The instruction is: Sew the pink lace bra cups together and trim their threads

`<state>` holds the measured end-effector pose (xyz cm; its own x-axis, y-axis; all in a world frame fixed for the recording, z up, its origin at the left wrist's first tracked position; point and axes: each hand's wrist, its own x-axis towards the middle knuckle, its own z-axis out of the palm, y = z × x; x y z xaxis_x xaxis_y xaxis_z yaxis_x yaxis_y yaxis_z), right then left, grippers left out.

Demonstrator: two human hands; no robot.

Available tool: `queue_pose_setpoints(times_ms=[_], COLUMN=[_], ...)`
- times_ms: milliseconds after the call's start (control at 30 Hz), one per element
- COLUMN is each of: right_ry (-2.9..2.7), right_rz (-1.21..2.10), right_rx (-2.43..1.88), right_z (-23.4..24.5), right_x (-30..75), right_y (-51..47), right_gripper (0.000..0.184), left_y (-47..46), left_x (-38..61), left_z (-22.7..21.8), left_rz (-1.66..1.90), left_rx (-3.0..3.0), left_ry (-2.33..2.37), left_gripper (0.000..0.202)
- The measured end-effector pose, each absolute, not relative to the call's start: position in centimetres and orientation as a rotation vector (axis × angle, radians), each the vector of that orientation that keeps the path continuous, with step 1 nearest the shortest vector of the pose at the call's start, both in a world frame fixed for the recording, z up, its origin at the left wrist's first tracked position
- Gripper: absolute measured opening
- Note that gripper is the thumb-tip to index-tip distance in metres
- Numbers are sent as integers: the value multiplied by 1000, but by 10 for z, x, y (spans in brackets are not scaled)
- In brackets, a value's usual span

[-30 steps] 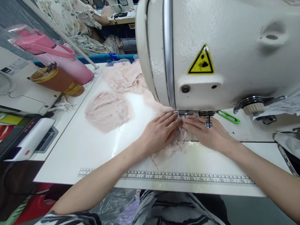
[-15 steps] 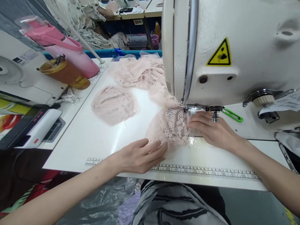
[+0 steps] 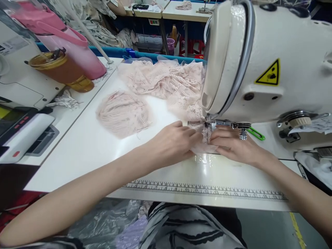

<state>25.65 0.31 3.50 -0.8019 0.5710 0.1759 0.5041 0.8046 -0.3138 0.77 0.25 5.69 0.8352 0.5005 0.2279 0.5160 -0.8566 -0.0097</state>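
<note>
A pale pink lace piece (image 3: 205, 134) lies under the needle area of the white sewing machine (image 3: 228, 69), partly covered by my hands. On its left side my left hand (image 3: 176, 141) is closed on the lace, fingers bent and pressed together. My right hand (image 3: 233, 143) lies close by on the right, its fingertips on the lace edge and partly behind the tension knob. Sheer fabric shows between the two hands. To the left rests a separate lace cup (image 3: 124, 114), and a heap of pink lace (image 3: 160, 76) lies behind it.
A pink bottle (image 3: 67, 41) and an amber cup (image 3: 62, 71) stand at the left. Green thread snips (image 3: 256, 133) lie behind my right hand. A printed ruler (image 3: 194, 190) runs along the table's front edge. Another person's arm (image 3: 116, 7) shows at the back.
My left hand has moved right and up to the needle area and closed on the lace, which is now bunched between my hands. My view has shifted, showing more of the machine.
</note>
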Motion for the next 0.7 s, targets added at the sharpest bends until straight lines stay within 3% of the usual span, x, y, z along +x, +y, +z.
queue_pose_setpoints(times_ms=[167, 300, 400, 700], right_ry=[-2706, -2682, -2636, -2619], right_rz=[361, 91, -47, -50], right_rx=[-885, -943, -921, -864], right_z=[26, 15, 12, 14], right_x=[263, 263, 258, 252], right_y=[0, -8, -14, -12], right_gripper=[19, 29, 21, 21], left_y=[11, 8, 7, 7], left_x=[18, 15, 15, 26], left_z=[28, 26, 29, 11], left_rz=[-471, -558, -601, -650], left_rx=[-2776, -2718, -2706, -2872], left_ry=[-657, -634, -624, -713], left_gripper=[32, 31, 33, 31])
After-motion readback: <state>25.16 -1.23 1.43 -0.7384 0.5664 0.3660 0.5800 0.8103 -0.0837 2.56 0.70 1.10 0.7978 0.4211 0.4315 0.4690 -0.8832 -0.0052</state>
